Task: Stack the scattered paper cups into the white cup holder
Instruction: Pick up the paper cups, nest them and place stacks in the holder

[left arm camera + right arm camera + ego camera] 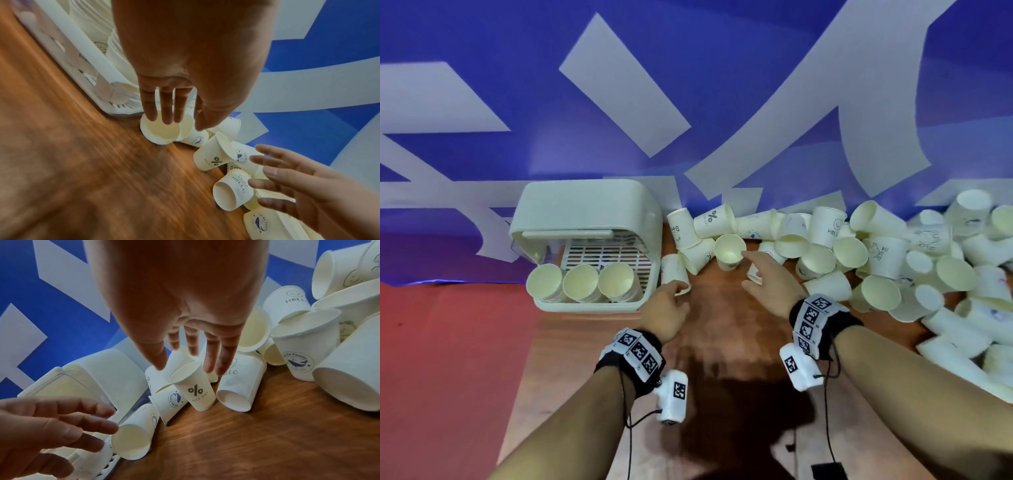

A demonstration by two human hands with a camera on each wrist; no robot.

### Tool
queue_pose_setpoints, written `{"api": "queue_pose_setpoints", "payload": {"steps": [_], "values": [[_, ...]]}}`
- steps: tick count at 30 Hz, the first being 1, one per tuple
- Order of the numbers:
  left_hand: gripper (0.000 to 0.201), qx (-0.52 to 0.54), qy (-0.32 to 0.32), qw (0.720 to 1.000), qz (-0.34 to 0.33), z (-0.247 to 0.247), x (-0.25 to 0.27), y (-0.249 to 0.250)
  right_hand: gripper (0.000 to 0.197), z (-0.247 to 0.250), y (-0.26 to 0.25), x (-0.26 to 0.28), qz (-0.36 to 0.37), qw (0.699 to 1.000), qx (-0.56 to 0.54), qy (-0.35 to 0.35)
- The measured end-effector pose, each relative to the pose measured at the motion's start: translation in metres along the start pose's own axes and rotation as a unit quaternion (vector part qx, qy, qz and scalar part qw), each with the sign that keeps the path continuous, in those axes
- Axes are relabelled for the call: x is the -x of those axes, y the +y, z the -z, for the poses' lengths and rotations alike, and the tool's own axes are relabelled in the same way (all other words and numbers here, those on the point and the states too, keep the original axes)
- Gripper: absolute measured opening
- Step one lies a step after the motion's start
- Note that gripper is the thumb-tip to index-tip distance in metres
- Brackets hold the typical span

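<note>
The white cup holder (pixel 585 209) stands at the back left with three stacks of paper cups (pixel 582 282) in it. My left hand (pixel 678 291) is open, fingers straight over a cup lying on its side (pixel 674 272) beside the holder; its mouth faces me (pixel 160 130). My right hand (pixel 748 269) is open too, fingers spread just above the upright "% NICE DAY" cup (pixel 194 389), with a tipped "HELLO" cup (pixel 238 387) to its right. Neither hand holds anything.
A big heap of loose paper cups (pixel 893 260) covers the back and right of the wooden table (pixel 722 342). A blue and white banner (pixel 688 102) rises right behind them. A red surface (pixel 448 342) lies left of the table.
</note>
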State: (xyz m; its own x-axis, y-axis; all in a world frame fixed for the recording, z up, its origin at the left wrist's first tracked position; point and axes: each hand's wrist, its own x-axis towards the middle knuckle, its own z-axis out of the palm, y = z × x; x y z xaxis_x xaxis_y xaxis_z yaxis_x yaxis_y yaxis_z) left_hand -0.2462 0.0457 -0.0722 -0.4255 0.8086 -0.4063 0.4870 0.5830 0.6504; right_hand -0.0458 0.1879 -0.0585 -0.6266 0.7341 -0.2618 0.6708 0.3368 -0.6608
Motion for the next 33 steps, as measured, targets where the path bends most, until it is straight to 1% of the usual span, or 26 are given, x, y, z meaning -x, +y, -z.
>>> {"api": "queue_pose_setpoints", "payload": {"steps": [2, 4, 9, 14, 16, 19, 21, 23, 27, 31, 33], "values": [[0.045, 0.025, -0.013, 0.999, 0.029, -0.005, -0.003, 0.001, 0.062, -0.002, 0.003, -0.008, -0.001, 1.0, -0.001, -0.022], [0.052, 0.075, -0.019, 0.996, 0.051, -0.01, -0.006, 0.0, 0.064, -0.004, 0.006, -0.015, -0.003, 0.999, -0.003, -0.04], [0.066, 0.198, -0.006, 0.976, 0.094, -0.016, -0.014, 0.002, 0.066, -0.01, 0.012, -0.022, -0.003, 0.997, -0.012, -0.071], [0.08, 0.205, -0.013, 0.974, 0.093, -0.018, -0.018, 0.002, 0.066, -0.012, 0.015, -0.023, -0.005, 0.996, -0.004, -0.084], [0.077, 0.188, -0.012, 0.977, 0.097, -0.017, -0.016, 0.006, 0.065, -0.012, 0.013, -0.021, -0.008, 0.995, 0.001, -0.095], [0.075, 0.163, -0.013, 0.983, 0.084, -0.013, -0.012, 0.008, 0.065, -0.013, 0.009, -0.019, -0.018, 0.995, 0.013, -0.096], [0.073, 0.123, -0.01, 0.99, 0.07, -0.009, -0.008, 0.006, 0.063, -0.013, 0.007, -0.018, -0.028, 0.997, 0.011, -0.073], [0.068, 0.101, -0.002, 0.993, 0.054, -0.004, -0.003, 0.003, 0.059, -0.012, 0.003, -0.015, -0.03, 0.999, 0.005, -0.036], [0.044, 0.069, 0.061, 0.996, -0.002, 0.012, 0.007, 0.003, 0.046, -0.008, -0.008, -0.011, 0.001, 1.0, 0.02, 0.019], [0.022, 0.047, 0.12, 0.991, -0.036, 0.036, 0.02, 0.002, 0.029, -0.005, -0.028, -0.005, 0.024, 0.998, 0.024, 0.048], [0.017, 0.046, 0.136, 0.989, -0.044, 0.047, 0.026, 0.001, 0.017, -0.004, -0.041, -0.001, 0.038, 0.997, 0.024, 0.063]]}}
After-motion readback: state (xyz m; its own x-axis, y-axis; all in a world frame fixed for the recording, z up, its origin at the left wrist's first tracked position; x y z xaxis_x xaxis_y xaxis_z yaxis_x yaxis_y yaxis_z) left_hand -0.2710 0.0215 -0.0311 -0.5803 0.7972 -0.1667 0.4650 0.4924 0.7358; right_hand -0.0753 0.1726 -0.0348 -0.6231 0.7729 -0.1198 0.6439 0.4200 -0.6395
